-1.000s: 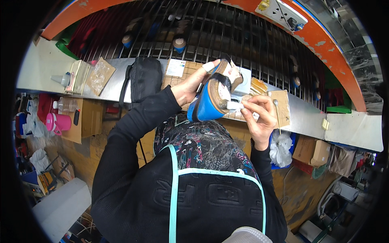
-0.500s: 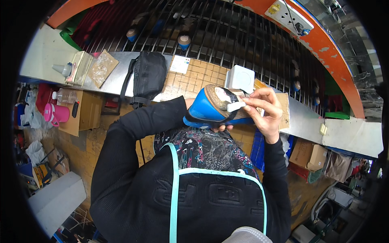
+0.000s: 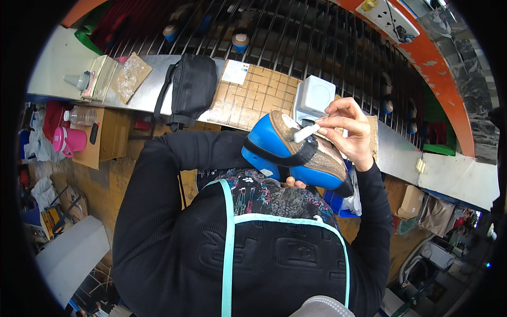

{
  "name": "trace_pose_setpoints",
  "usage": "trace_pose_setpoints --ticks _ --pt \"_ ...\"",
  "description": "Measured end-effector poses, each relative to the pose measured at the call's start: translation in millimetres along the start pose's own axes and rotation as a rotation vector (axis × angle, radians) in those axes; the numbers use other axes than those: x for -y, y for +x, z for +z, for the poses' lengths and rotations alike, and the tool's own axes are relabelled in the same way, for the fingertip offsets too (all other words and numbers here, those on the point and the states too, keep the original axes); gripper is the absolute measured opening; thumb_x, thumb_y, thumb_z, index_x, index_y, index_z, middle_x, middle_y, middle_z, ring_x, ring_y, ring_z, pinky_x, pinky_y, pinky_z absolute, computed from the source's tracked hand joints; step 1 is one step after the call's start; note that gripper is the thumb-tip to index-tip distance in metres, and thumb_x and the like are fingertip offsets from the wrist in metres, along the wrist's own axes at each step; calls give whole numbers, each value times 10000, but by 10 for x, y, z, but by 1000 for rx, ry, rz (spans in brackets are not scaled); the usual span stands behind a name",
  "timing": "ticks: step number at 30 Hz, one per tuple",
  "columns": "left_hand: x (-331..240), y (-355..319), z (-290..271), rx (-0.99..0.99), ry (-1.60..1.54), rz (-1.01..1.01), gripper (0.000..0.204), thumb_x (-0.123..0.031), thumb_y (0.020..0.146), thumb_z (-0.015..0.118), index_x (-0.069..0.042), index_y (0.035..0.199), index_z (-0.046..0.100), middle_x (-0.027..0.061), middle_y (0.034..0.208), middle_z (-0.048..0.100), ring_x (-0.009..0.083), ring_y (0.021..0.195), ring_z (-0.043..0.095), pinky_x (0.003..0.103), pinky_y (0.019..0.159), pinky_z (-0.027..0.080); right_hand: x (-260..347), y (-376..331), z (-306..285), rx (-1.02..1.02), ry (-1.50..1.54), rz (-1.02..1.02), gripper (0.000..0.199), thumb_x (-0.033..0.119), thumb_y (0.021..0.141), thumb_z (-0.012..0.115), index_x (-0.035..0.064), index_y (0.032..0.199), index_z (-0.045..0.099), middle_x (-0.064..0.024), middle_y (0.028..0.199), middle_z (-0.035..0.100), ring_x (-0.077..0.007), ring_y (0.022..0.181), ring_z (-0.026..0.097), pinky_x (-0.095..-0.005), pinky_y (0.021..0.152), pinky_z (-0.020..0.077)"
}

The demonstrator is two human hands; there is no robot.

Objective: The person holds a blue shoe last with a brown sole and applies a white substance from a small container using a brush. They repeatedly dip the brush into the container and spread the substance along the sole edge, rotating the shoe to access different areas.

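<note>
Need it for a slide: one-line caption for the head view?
Left hand cradles a blue shoe sole-up while the right hand presses a small white stick to the sole, above a metal bench.

Even, fairly bright daylight fills the scene, with soft shadows and mild glare on the metal bench (image 3: 401, 150). Fisheye distortion bends straight edges near the rim, and a black vignette rings the frame. Focus is sharp at the centre, softer toward the edges.

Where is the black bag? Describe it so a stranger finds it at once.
Start at the long steel bench under the dark rack. The black bag lies on it, left of the brown gridded board, its strap hanging over the front edge. It is the only black, soft thing there.
</note>
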State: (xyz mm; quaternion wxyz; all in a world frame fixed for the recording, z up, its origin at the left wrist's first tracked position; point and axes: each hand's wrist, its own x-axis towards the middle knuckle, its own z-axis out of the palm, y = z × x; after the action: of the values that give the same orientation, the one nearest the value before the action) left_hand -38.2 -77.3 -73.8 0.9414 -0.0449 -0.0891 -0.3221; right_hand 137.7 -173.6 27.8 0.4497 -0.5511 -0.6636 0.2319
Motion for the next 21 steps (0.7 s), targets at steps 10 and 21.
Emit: trace_pose_setpoints --ticks 10,21 --pt "137 -111 -886 63 -235 43 837 -683 868 460 -69 1425 345 224 1188 452 316 941 515 425 723 474 -131 -88 -13 0 -105 -39 281 -16 679 760 110 930 767 -49 1005 587 -142 830 596 -268 721 516" --pt "378 -231 -754 -668 203 715 667 -575 970 358 -122 1460 331 155 1387 427 277 1058 526 406 774 507 -5 -9 -157 30 -232 -37 259 34 686 783 132 924 769 -32 991 603 -125 774 556 -255 680 463"
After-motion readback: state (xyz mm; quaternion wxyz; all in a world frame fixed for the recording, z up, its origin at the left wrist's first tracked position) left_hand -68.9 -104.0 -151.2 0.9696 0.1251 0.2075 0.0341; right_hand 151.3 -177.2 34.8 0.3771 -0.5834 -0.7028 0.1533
